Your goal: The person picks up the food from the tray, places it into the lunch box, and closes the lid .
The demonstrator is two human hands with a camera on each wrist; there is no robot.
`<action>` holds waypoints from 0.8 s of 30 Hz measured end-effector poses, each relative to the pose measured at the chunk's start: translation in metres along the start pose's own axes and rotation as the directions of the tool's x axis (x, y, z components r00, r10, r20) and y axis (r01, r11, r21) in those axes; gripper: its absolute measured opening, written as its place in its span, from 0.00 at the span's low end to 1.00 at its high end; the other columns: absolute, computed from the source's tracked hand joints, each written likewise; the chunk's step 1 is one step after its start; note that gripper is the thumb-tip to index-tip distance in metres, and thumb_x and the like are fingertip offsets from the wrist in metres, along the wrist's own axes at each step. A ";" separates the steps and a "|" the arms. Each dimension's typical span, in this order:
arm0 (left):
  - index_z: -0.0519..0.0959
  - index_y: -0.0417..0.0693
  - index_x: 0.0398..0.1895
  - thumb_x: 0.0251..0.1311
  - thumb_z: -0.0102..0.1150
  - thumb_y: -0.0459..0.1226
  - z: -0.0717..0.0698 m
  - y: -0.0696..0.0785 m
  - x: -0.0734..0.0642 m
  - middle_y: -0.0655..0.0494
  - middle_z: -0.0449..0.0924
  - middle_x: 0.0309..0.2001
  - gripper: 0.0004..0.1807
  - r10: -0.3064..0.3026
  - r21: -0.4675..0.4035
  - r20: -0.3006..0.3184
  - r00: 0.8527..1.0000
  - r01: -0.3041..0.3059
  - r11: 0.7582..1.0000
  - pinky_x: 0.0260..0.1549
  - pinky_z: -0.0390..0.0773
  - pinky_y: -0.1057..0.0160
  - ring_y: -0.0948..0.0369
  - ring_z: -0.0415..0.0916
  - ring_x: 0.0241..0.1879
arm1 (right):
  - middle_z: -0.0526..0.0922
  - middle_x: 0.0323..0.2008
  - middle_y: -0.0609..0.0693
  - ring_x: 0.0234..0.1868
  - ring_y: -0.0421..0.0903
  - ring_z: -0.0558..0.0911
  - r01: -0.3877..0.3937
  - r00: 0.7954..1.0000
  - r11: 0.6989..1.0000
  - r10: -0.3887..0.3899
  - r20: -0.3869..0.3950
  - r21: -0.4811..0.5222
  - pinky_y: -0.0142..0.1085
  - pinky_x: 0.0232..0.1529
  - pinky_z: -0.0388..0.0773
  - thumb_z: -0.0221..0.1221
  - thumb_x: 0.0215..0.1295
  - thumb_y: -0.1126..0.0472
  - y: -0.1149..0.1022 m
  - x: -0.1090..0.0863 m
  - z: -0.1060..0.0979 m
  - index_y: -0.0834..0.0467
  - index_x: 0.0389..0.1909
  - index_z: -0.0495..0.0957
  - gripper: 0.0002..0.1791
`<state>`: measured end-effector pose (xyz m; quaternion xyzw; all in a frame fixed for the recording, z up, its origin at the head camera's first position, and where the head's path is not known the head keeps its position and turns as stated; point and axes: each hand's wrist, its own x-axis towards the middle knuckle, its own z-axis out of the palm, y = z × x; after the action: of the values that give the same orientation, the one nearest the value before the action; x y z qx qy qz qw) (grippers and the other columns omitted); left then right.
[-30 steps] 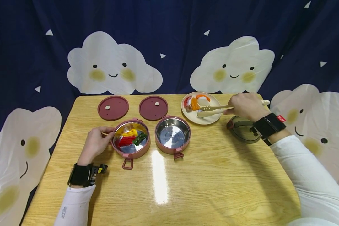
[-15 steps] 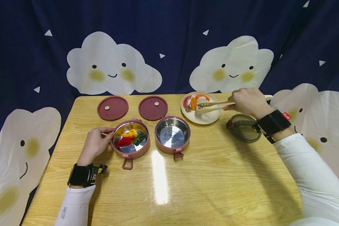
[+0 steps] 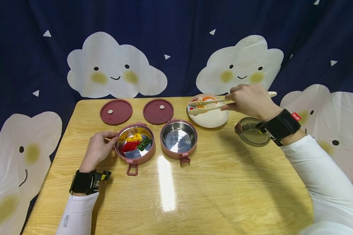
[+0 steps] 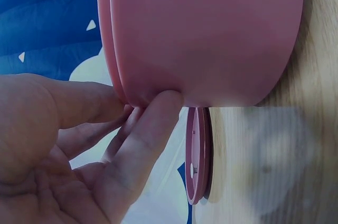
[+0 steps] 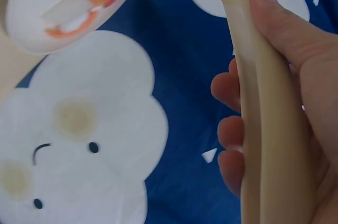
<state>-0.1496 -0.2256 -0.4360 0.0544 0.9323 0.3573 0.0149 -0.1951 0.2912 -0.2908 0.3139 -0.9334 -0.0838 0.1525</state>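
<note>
Where the left of the head view shows the left hand (image 3: 99, 148), its grip pinches the rim of a pink pot (image 3: 144, 158) standing left of centre on the worktop (image 3: 217, 182); the pot is likely light, stiff and smooth, best held by rim and wall; at upper right, the right hand (image 3: 250, 101) has its grip wrapped round tongs (image 3: 209, 109), whose tips straddle a small dark-edged piece (image 3: 189, 108) at the left edge of the plate (image 3: 212, 122); whether they squeeze it I cannot tell; it looks light, perhaps slippery, best taken across its sides; the left wrist view puts one fingertip on the pot's outer wall at lower centre, another at its rim; the right wrist view runs the tongs down the right side, fingers curled round both arms; they seem stiff, likely springy, surest at the broad handles; the plate blurs at upper left.
</note>
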 end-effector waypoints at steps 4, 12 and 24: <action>0.85 0.34 0.57 0.75 0.59 0.35 0.000 0.000 -0.001 0.33 0.86 0.50 0.16 -0.007 -0.008 0.004 1.000 0.007 1.000 0.23 0.72 0.69 0.54 0.77 0.33 | 0.78 0.20 0.48 0.22 0.48 0.79 0.074 0.995 0.997 -0.076 -0.064 -0.026 0.41 0.18 0.70 0.73 0.60 0.39 -0.012 0.008 -0.006 0.52 0.25 0.84 0.21; 0.85 0.33 0.57 0.75 0.59 0.36 0.000 -0.001 -0.002 0.32 0.86 0.51 0.16 -0.009 -0.009 0.007 1.000 0.009 1.000 0.23 0.73 0.69 0.54 0.79 0.34 | 0.78 0.21 0.48 0.24 0.48 0.80 0.113 0.984 0.992 -0.120 -0.130 -0.058 0.40 0.16 0.68 0.71 0.60 0.35 -0.039 0.024 -0.012 0.53 0.30 0.87 0.24; 0.85 0.33 0.57 0.75 0.59 0.35 0.000 0.001 0.000 0.32 0.86 0.49 0.16 -0.002 -0.015 0.007 1.000 0.002 1.000 0.21 0.72 0.69 0.57 0.78 0.31 | 0.89 0.31 0.46 0.30 0.47 0.85 0.236 0.960 0.971 -0.227 -0.165 0.038 0.41 0.24 0.80 0.70 0.63 0.36 -0.076 0.047 -0.012 0.52 0.35 0.90 0.22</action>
<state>-0.1491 -0.2246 -0.4354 0.0544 0.9296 0.3641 0.0189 -0.1841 0.2012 -0.2875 0.4308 -0.8770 -0.0490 0.2069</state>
